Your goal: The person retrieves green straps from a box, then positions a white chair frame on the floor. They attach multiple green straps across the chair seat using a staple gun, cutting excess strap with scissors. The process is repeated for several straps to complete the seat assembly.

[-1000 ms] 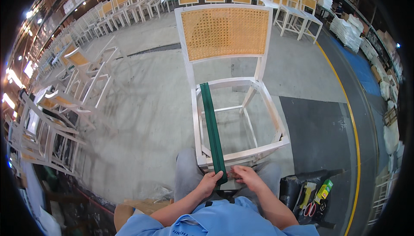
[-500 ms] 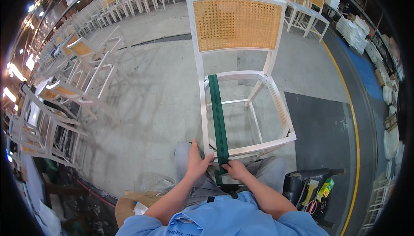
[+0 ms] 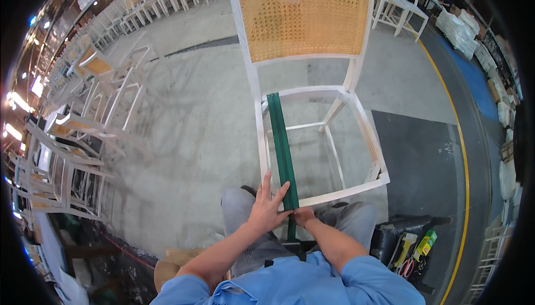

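Note:
A whitish wooden chair frame (image 3: 341, 195) with a woven cane back (image 3: 306, 22) stands facing me, its seat opening bare except for one green webbing strap (image 3: 282, 140). The strap runs from the rear seat rail to the front rail, near the left side, and its tail hangs down between my knees. My left hand (image 3: 266, 211) lies at the front left corner, fingers spread, with fingertips against the strap and the rail. Just below the front rail, my right hand (image 3: 304, 216) is closed on the strap; its fingertips are partly hidden.
Unfinished chairs (image 3: 72, 165) crowd the left side, and more chairs line the back. By my right knee a black holder (image 3: 390, 238) carries scissors (image 3: 405, 267), a yellow-handled tool and a green-yellow box (image 3: 426, 242). A yellow floor line (image 3: 460, 154) curves along the right.
My left hand has moved right and up onto the strap at the front rail. My right hand stays by the strap below the rail. The view has shifted slightly.

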### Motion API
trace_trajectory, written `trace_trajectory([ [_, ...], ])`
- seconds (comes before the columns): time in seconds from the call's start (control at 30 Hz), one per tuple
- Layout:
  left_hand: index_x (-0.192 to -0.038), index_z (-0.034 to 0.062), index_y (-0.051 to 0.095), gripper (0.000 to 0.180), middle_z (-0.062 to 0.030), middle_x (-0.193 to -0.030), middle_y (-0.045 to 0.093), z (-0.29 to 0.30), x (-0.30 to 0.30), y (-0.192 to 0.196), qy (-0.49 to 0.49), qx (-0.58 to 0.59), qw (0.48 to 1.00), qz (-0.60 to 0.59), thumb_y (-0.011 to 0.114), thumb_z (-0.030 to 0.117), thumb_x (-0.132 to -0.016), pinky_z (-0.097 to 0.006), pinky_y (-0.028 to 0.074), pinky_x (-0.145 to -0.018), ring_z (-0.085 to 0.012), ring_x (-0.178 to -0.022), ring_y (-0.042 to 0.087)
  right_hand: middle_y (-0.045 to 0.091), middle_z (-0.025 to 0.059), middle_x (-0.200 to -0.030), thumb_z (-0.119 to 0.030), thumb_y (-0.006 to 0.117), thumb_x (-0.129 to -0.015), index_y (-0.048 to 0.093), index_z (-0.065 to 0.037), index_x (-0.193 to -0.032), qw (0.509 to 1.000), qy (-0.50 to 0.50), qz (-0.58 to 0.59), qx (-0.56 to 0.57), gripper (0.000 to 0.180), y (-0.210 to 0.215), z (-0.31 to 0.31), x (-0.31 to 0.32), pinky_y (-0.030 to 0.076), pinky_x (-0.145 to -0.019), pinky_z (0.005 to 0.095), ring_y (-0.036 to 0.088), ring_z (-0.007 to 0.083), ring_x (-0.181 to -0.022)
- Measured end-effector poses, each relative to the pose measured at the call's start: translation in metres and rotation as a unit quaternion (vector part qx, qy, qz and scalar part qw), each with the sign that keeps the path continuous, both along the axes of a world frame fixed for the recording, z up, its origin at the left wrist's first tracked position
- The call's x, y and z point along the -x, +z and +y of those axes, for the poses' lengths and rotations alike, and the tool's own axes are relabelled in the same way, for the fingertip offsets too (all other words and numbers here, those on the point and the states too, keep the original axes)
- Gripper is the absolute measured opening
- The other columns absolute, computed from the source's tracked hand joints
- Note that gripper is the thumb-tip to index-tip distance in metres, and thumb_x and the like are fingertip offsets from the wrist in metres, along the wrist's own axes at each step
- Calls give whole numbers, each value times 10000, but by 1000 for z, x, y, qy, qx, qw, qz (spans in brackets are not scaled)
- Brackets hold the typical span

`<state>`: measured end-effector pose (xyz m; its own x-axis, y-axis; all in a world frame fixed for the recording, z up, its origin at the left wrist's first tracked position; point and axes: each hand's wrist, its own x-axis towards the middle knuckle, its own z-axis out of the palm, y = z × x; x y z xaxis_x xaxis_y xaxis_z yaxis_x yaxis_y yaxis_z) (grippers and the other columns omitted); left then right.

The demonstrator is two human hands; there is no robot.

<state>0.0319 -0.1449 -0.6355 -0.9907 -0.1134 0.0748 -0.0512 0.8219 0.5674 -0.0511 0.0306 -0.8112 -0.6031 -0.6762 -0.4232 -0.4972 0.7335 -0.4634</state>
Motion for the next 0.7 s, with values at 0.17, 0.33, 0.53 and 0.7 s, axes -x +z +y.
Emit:
trace_trajectory([
  [0.17, -1597, 218, 438, 963, -382, -1682, 59, 10, 15, -4, -14, -17, 998, 63, 918, 286, -765, -576, 397, -1156, -585, -1404, 391, 763, 186, -1061, -451, 473, -1053, 694, -95, -1256, 991, 55, 117, 37, 466, 16, 40, 22, 575, -869, 515, 729, 390, -1011],
  [0.33, -1571, 213, 474, 907, -381, -1673, 79, 25, -2, -21, 50, -8, 998, 38, 901, 267, -773, -612, 425, -1117, -636, -1336, 400, 742, 115, -964, -642, 369, -1077, 689, -37, -1189, 729, -419, -513, 171, 693, 79, 60, -15, 562, -717, 388, 705, 253, -828],
  [0.53, -1564, 206, 476, 910, -385, -1658, 123, 62, 21, -17, 55, -31, 997, 47, 897, 259, -760, -625, 414, -1120, -659, -1311, 394, 664, 98, -832, -771, 219, -1033, 668, -43, -1048, 411, -557, -653, 307, 855, 84, 40, 9, 472, -539, 334, 615, 233, -664],
  [0.7, -1577, 200, 458, 935, -370, -1663, 116, 64, 26, -9, 53, -14, 998, 41, 904, 239, -756, -598, 419, -1127, -612, -1382, 380, 738, 91, -899, -640, 521, -989, 737, -82, -1070, 306, -537, -710, 336, 604, 34, 36, 40, 581, -606, 410, 703, 269, -734],
])
